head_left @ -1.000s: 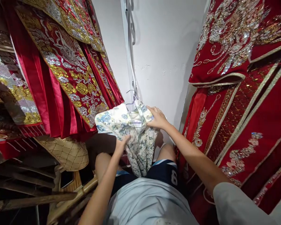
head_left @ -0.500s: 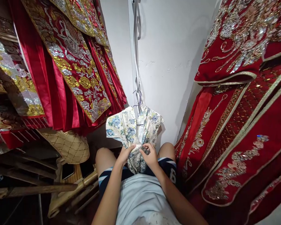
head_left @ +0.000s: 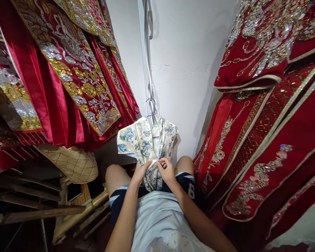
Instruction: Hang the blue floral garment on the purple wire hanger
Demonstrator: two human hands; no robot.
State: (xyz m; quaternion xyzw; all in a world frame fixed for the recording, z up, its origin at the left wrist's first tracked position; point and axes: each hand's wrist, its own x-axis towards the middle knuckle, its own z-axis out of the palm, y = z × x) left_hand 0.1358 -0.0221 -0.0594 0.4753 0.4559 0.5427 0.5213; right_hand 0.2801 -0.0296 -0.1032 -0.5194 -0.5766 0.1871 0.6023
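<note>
A white garment with blue floral print (head_left: 136,140) hangs from a hanger (head_left: 151,108) in front of my lap. Its short sleeves spread to both sides and its front edges meet low down. My left hand (head_left: 142,170) grips the fabric at the left of the front, thumb on top. On the right side of the same opening, my right hand (head_left: 166,169) pinches the edge with thumb and index finger, its other fingers curled. The hands are close together, with a small strip of pale cloth between them.
Red embroidered garments (head_left: 89,89) hang at the left, and beaded red ones (head_left: 252,140) at the right. A bamboo rack (head_left: 68,217) stands at lower left, with dark flat objects on it. Behind the hanger is a white wall (head_left: 183,45).
The view has shifted slightly, so most things sit a little further left. My right hand's fingers have curled in more at the garment's front edge; both hands still hold it.
</note>
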